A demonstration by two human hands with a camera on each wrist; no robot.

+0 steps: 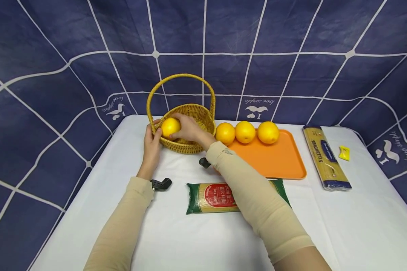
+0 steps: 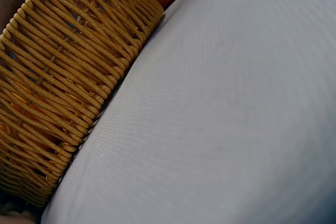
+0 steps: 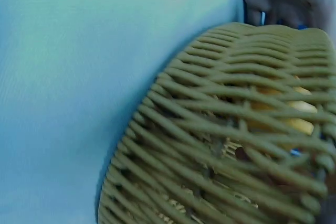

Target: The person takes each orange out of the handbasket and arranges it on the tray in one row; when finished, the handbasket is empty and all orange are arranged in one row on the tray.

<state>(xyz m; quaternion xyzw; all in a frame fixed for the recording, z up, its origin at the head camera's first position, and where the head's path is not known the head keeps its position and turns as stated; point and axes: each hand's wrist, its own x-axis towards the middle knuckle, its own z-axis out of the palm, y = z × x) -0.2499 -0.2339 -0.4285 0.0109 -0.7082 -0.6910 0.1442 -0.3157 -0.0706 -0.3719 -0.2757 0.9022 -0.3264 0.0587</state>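
Note:
A yellow wicker basket point(image 1: 186, 147) with a tall arched handle point(image 1: 181, 75) stands at the back of the table. My left hand point(image 1: 151, 147) grips its left rim near the foot of the handle, fingers partly hidden behind the weave. Reaching over the front rim, my right hand point(image 1: 188, 129) holds an orange point(image 1: 170, 128) at the left side inside the basket. The left wrist view is filled on one side by the woven wall point(image 2: 68, 66). Through gaps in the weave point(image 3: 210, 103), the right wrist view shows part of the orange point(image 3: 286, 114).
Right of the basket lies an orange tray point(image 1: 274, 160), with three oranges point(image 1: 245, 132) along its back edge. A green-ended spaghetti pack point(image 1: 207, 197) lies in front, partly under my right forearm. Farther right are another spaghetti pack point(image 1: 325, 158) and a small yellow packet point(image 1: 344, 153).

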